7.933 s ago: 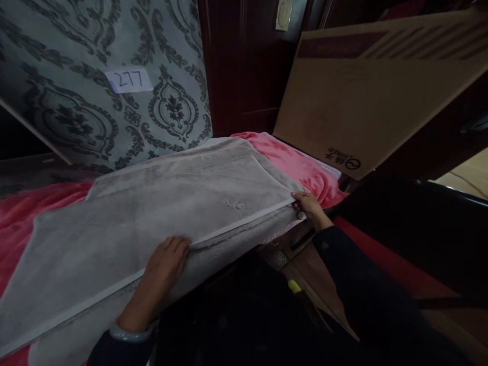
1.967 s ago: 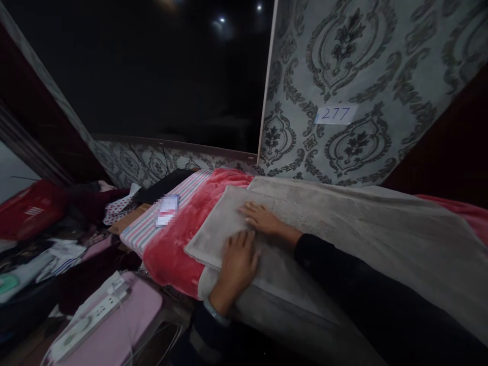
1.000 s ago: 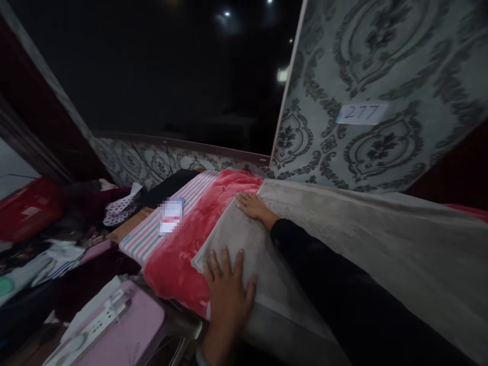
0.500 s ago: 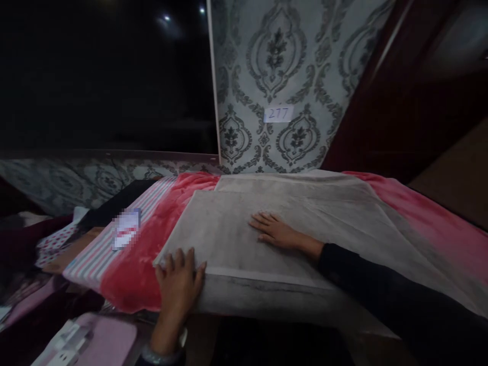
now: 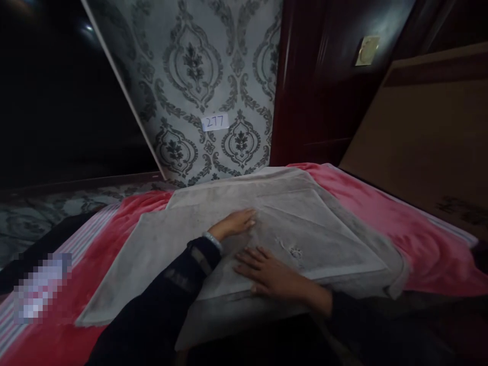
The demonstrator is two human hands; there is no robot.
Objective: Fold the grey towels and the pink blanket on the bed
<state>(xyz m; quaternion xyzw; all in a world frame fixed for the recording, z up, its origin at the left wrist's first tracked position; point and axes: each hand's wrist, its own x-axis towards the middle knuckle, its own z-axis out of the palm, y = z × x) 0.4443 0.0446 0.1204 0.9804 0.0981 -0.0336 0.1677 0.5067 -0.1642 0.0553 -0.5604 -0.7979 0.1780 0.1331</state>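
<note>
A grey cloth [image 5: 152, 254] lies spread and folded in layers over a pink-red blanket [image 5: 366, 203]. My left hand [image 5: 236, 222] rests on the cloth near its middle, its fingers pointing right and somewhat blurred, with nothing in them. Closer to me, my right hand [image 5: 269, 274] lies flat on the same cloth with its fingers spread. To the right of it, a small embroidered motif [image 5: 295, 251] shows on the cloth's upper layer.
A dark screen [image 5: 68, 101] stands at the left before a patterned wall [image 5: 190, 66]. A paper marked 277 [image 5: 215, 122] is stuck there. A large brown cardboard box [image 5: 427, 132] leans at the right. Striped fabric [image 5: 82, 239] borders the blanket.
The view has turned to the right. My left hand has moved from the cloth's near left edge to its middle. My right hand is now nearer to the front edge.
</note>
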